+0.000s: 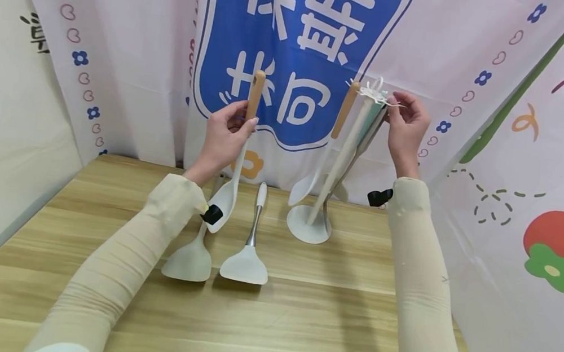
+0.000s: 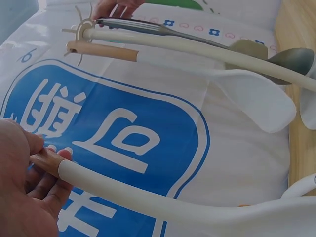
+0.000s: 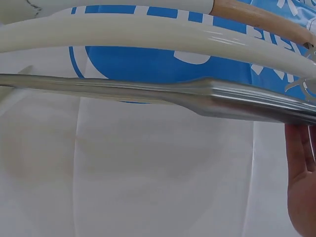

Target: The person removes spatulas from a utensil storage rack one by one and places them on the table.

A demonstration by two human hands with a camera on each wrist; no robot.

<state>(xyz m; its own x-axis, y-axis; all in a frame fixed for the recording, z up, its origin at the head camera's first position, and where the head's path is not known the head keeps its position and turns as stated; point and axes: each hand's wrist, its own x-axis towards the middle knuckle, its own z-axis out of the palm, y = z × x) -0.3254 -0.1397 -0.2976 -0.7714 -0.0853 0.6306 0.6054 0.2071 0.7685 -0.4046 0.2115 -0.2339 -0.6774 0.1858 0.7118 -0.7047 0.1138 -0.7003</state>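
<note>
White spoon [image 1: 226, 200] is gripped at its wooden handle [image 1: 256, 95] by left hand [image 1: 224, 136], above table [image 1: 299, 319], left of rack [image 1: 343, 155]; metal-handled utensil [image 3: 247, 102] is touched by right hand [image 1: 409, 129], pinch can't be confirmed.

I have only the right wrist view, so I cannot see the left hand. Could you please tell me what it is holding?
Observer: The left hand holds a white utensil by its wooden handle.
Operator: Thank you. In my view the pale pole goes out of the picture. On what does it stand?
Observer: In the head view, it rises from a round white base on the table.
Operator: I understand. Does anything lie on the table, to the left of this base?
Observer: Yes, two spatulas lie there: a beige one and a white one.
</note>
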